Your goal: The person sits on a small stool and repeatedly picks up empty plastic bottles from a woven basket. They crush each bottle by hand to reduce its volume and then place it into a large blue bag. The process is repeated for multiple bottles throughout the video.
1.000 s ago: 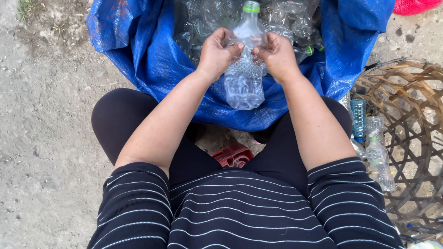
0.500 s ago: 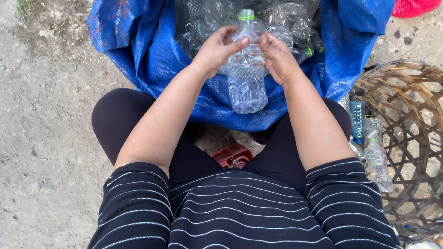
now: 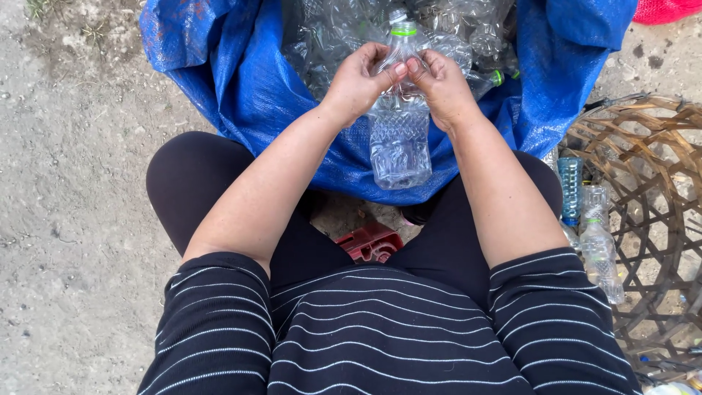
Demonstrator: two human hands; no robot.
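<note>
Head view, only cam. Person seated on bare ground, legs apart, looking down at own hands.

Left hand (image 3: 358, 82): closed on upper part of a clear plastic bottle (image 3: 399, 143), thumb and fingers pinched at shoulder/neck. Right hand (image 3: 442, 86): also closed on same bottle, fingertips meeting left thumb just below the green neck ring (image 3: 403, 31). Both grips narrow, pinch-type, not whole-palm. Cap appears off; can't confirm, top is partly cut by glare.

Bottle position: upright, held in air between the hands, over the near lip of the blue tarp sack (image 3: 241, 80). Body hangs free below hands, not resting on anything. Label seems absent on lower body; what the fingers work at (label strip or ring) too small to tell.

Judgement, step in hand: stripping something from neck/shoulder area. To do it well: one hand should steady the bottle lower on the ribbed body, since thin wall will buckle under a pinch; other hand peels w/ nail edge. Keep bottle over sack so any drop lands in pile.

Surroundings: sack holds many crushed clear bottles (image 3: 336, 33), some w/ green rings. Woven bamboo basket (image 3: 651, 183) to person's right, well apart from hands, few bottles (image 3: 599, 249) at its near edge. Red plastic item (image 3: 371, 243) on ground between legs.
</note>
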